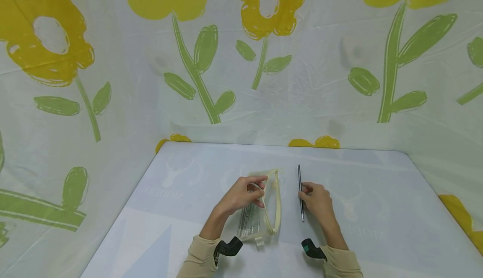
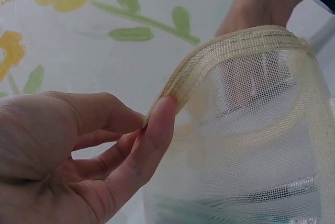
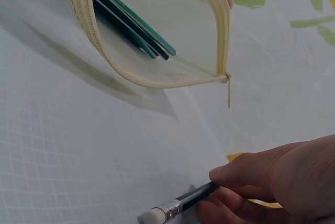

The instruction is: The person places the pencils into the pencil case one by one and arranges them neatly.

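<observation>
My left hand (image 1: 245, 194) pinches the zippered edge of a cream mesh pouch (image 2: 261, 98) between thumb and fingers, and the mouth of the pouch gapes toward the right. Inside the pouch lie clear and green strips (image 3: 133, 22), long and thin, seen through the mesh. To the right of the pouch, my right hand (image 1: 318, 200) holds a dark pencil (image 1: 300, 177) between thumb and fingers. Its white eraser (image 3: 153, 216) and silver ferrule point toward me. Pencil and pouch are apart, with a gap of table between them.
The pale printed table (image 1: 151, 227) reaches back to a hanging sheet (image 1: 309, 72) with yellow flowers, which also closes off both sides. A short cord (image 3: 229, 93) hangs from the pouch's zipper end. Black wrist cameras (image 1: 231, 246) sit at both cuffs.
</observation>
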`<control>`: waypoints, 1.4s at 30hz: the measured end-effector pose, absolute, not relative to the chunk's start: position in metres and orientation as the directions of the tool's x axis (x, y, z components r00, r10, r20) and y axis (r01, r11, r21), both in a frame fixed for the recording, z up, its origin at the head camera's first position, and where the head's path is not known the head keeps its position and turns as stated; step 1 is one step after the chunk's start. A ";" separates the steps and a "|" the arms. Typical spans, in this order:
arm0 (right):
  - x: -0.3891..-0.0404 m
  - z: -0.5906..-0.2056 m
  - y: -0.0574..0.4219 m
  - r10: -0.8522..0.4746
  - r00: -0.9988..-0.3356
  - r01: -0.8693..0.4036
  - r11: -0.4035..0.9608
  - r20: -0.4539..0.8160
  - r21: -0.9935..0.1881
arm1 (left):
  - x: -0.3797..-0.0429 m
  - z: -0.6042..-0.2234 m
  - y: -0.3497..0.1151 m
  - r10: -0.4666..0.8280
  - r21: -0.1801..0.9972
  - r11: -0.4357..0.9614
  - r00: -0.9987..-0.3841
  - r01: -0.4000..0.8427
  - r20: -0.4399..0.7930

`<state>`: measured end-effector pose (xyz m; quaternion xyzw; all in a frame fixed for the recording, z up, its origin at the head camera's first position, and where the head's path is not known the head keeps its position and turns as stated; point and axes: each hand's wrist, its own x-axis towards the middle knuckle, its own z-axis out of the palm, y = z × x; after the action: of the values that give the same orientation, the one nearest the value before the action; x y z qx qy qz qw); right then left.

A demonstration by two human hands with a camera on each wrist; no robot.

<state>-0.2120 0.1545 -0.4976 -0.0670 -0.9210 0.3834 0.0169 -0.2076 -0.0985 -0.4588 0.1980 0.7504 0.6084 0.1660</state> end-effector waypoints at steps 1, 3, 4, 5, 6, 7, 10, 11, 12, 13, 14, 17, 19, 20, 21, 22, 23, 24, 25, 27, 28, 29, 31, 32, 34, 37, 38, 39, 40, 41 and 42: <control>-0.212 -0.497 0.154 0.132 -0.991 0.110 0.691 -0.025 -0.714 | -0.208 -0.459 -0.099 0.497 0.979 0.182 -0.868 0.095 -0.008; -0.212 -0.496 0.153 0.124 -0.992 0.113 0.673 -0.039 -0.731 | -0.208 -0.459 -0.099 0.495 0.979 0.179 -0.869 0.094 -0.007; -0.212 -0.495 0.152 0.119 -0.992 0.117 0.659 -0.051 -0.743 | -0.208 -0.460 -0.099 0.494 0.979 0.179 -0.869 0.093 -0.008; -0.211 -0.494 0.151 0.114 -0.991 0.122 0.642 -0.063 -0.757 | -0.208 -0.460 -0.099 0.493 0.979 0.179 -0.870 0.092 -0.008; -0.211 -0.494 0.150 0.107 -0.991 0.127 0.624 -0.077 -0.771 | -0.208 -0.460 -0.099 0.491 0.980 0.179 -0.871 0.091 -0.009; -0.211 -0.493 0.149 0.097 -0.991 0.130 0.606 -0.089 -0.785 | -0.208 -0.460 -0.099 0.491 0.980 0.177 -0.871 0.090 -0.009; -0.210 -0.492 0.146 0.066 -0.990 0.137 0.565 -0.121 -0.814 | -0.208 -0.461 -0.099 0.491 0.981 0.174 -0.871 0.086 -0.011; -0.210 -0.492 0.146 0.056 -0.990 0.137 0.557 -0.128 -0.819 | -0.208 -0.461 -0.099 0.491 0.981 0.174 -0.871 0.085 -0.011; -0.210 -0.492 0.145 0.050 -0.990 0.138 0.553 -0.133 -0.822 | -0.208 -0.461 -0.100 0.491 0.981 0.175 -0.871 0.086 -0.012; -0.210 -0.492 0.145 0.043 -0.990 0.137 0.551 -0.136 -0.823 | -0.208 -0.461 -0.100 0.491 0.981 0.176 -0.871 0.086 -0.012; -0.210 -0.492 0.144 0.042 -0.989 0.141 0.549 -0.141 -0.824 | -0.208 -0.461 -0.100 0.491 0.980 0.179 -0.871 0.087 -0.012; -0.209 -0.488 0.143 0.035 -0.988 0.148 0.534 -0.153 -0.833 | -0.208 -0.461 -0.100 0.488 0.978 0.186 -0.873 0.089 -0.013; -0.207 -0.483 0.142 0.022 -0.987 0.146 0.521 -0.157 -0.841 | -0.208 -0.461 -0.100 0.485 0.978 0.189 -0.874 0.088 -0.015; -0.206 -0.480 0.141 0.012 -0.987 0.144 0.513 -0.161 -0.846 | -0.208 -0.461 -0.100 0.483 0.978 0.190 -0.875 0.088 -0.015; -0.205 -0.477 0.140 0.000 -0.987 0.141 0.507 -0.164 -0.850 | -0.209 -0.461 -0.100 0.481 0.977 0.191 -0.877 0.089 -0.015; -0.203 -0.474 0.139 -0.011 -0.986 0.141 0.499 -0.168 -0.855 | -0.209 -0.461 -0.100 0.478 0.977 0.192 -0.878 0.089 -0.014; -0.202 -0.471 0.138 -0.025 -0.985 0.138 0.489 -0.172 -0.861 | -0.209 -0.460 -0.100 0.476 0.977 0.193 -0.879 0.089 -0.014; -0.201 -0.468 0.136 -0.039 -0.984 0.135 0.482 -0.175 -0.866 | -0.209 -0.460 -0.101 0.475 0.977 0.193 -0.880 0.089 -0.014; -0.199 -0.466 0.135 -0.053 -0.983 0.131 0.475 -0.177 -0.870 | -0.209 -0.460 -0.101 0.474 0.977 0.192 -0.880 0.088 -0.014; -0.197 -0.463 0.132 -0.074 -0.980 0.130 0.460 -0.184 -0.879 | -0.209 -0.460 -0.101 0.473 0.978 0.191 -0.881 0.087 -0.013; -0.196 -0.462 0.131 -0.084 -0.979 0.130 0.452 -0.187 -0.882 | -0.209 -0.460 -0.101 0.471 0.978 0.190 -0.882 0.086 -0.014; -0.196 -0.460 0.130 -0.092 -0.978 0.128 0.447 -0.188 -0.885 | -0.209 -0.459 -0.101 0.471 0.978 0.189 -0.882 0.084 -0.015; -0.195 -0.459 0.128 -0.106 -0.976 0.125 0.443 -0.191 -0.888 | -0.209 -0.459 -0.101 0.469 0.979 0.188 -0.883 0.083 -0.015; -0.194 -0.458 0.127 -0.110 -0.975 0.125 0.442 -0.192 -0.888 | -0.209 -0.459 -0.101 0.468 0.978 0.189 -0.884 0.084 -0.014; -0.193 -0.457 0.126 -0.117 -0.975 0.120 0.444 -0.190 -0.888 | -0.209 -0.460 -0.101 0.466 0.978 0.189 -0.885 0.085 -0.013; -0.192 -0.455 0.125 -0.128 -0.974 0.111 0.450 -0.187 -0.886 | -0.209 -0.460 -0.101 0.466 0.978 0.190 -0.885 0.090 -0.009; -0.192 -0.454 0.124 -0.132 -0.974 0.108 0.451 -0.186 -0.886 | -0.209 -0.460 -0.101 0.466 0.978 0.190 -0.885 0.091 -0.008; -0.191 -0.454 0.124 -0.137 -0.973 0.105 0.452 -0.185 -0.886 | -0.209 -0.460 -0.101 0.466 0.977 0.191 -0.885 0.092 -0.008; -0.191 -0.453 0.124 -0.142 -0.972 0.104 0.451 -0.186 -0.886 | -0.209 -0.460 -0.101 0.465 0.977 0.191 -0.885 0.093 -0.007; -0.191 -0.453 0.124 -0.147 -0.971 0.104 0.450 -0.188 -0.887 | -0.209 -0.460 -0.101 0.465 0.977 0.190 -0.885 0.093 -0.006; -0.190 -0.452 0.124 -0.154 -0.969 0.103 0.451 -0.191 -0.887 | -0.209 -0.460 -0.101 0.465 0.978 0.189 -0.885 0.093 -0.006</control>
<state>-0.1904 0.1240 -0.4519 0.0151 -0.8428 0.5238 -0.1228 -0.2095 -0.1011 -0.4602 0.1846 0.7556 0.6096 0.1528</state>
